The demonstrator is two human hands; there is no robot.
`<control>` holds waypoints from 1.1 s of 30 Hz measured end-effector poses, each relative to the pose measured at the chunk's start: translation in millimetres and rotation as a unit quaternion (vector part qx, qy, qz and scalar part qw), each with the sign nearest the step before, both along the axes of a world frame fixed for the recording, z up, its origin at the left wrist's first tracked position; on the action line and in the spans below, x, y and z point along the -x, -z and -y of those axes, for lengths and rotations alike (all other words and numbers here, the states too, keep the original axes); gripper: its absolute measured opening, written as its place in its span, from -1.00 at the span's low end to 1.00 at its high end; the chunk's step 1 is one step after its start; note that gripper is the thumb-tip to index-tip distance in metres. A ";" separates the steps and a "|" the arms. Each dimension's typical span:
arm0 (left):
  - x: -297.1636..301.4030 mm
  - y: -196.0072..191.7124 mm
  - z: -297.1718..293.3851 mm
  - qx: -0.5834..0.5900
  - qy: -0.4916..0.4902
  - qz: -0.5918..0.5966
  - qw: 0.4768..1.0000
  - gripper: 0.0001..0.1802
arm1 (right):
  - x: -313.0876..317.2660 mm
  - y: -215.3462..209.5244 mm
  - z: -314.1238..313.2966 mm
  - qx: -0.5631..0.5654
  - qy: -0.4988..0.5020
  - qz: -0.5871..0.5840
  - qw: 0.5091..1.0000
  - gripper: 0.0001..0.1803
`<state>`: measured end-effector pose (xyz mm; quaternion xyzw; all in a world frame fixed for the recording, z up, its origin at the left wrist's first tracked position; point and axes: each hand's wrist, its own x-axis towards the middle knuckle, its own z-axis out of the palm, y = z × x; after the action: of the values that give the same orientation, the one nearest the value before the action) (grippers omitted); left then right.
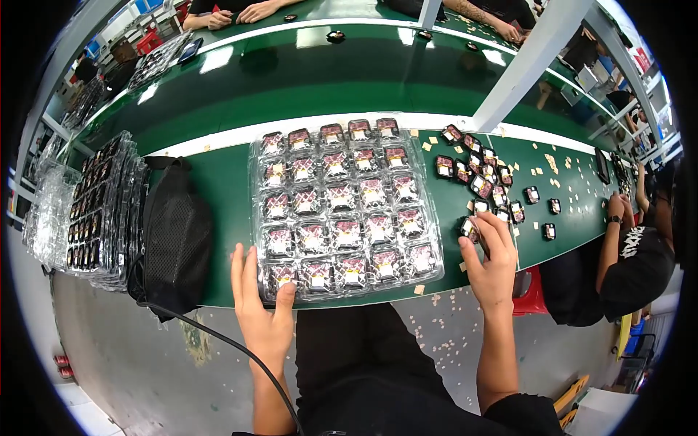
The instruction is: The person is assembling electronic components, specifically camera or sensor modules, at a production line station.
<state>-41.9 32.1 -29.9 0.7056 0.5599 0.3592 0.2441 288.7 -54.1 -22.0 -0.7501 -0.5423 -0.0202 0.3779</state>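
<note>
A clear plastic blister tray (327,289) lies on the green bench with rows of small black square devices (340,196) with dark red and white faces in its pockets. At the tray's near left corner is my left hand (263,320), its fingers stretched along the side and its thumb over the front edge. My right hand (488,265), right of the tray, pinches one small black square device (469,231) between thumb and fingers. Just beyond it lies a loose cluster of similar devices (480,187); some are partly hidden by my fingers.
Left stand a black mesh bag (177,232) and a tall stack of filled trays (109,211). A black cable (225,340) crosses near my left forearm. Small pale paper bits dot the bench. A grey post (534,62) rises beyond. Co-workers sit opposite and at right.
</note>
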 end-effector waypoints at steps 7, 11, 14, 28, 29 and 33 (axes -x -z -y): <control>-16.7 10.4 30.2 -0.178 0.064 -0.063 0.980 -0.19 | -17.5 11.1 3.8 0.074 0.013 -0.002 0.997 -0.60; -37.8 13.5 52.4 -0.236 0.183 -0.013 0.954 -0.36 | -23.1 6.9 5.4 0.075 -0.003 -0.047 0.996 -0.58; -55.5 5.2 59.8 -0.228 0.206 0.073 0.949 -0.51 | -17.3 0.7 8.3 0.064 0.006 -0.045 0.997 -0.53; -86.9 -1.2 62.4 0.232 0.324 0.565 0.722 -0.21 | 74.9 -37.5 27.4 -0.050 -0.314 -0.242 0.917 -0.31; -84.6 2.3 62.8 0.220 0.326 0.572 0.720 -0.24 | 77.7 -35.9 28.7 -0.050 -0.316 -0.247 0.915 -0.29; -79.9 -6.6 67.6 0.246 0.269 0.610 0.704 -0.27 | 83.8 -42.4 24.2 -0.059 -0.303 -0.197 0.931 -0.21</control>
<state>38.0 -35.4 -23.3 0.3682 0.1434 0.4795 0.7835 204.9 -78.3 20.4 -0.5159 -0.6562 0.2112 0.5085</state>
